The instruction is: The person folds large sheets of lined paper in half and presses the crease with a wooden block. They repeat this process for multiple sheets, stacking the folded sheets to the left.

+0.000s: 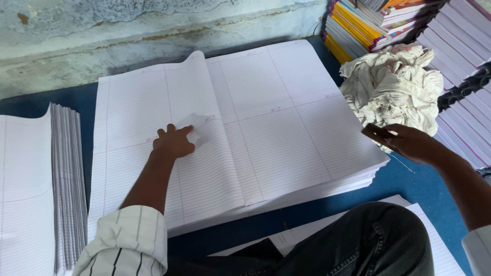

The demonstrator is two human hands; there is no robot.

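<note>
Left hand (174, 142) lies on the lined paper (266, 128) - fingers curled, pressing the fold. Right hand (409, 143) pinches a small brown block (377, 134), near a rag (394, 87).

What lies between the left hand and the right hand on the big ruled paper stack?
In the head view, only bare ruled sheets of the paper stack lie between the left hand and the right hand, which holds a small dark block.

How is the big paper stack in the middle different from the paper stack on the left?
The middle stack lies wholly in view, with its top sheets curling up; the left stack is cut off by the picture's edge. The left hand presses on the middle stack; no hand touches the left stack. The left stack's edge looks thicker. Both are white ruled sheets on the blue floor.
</note>
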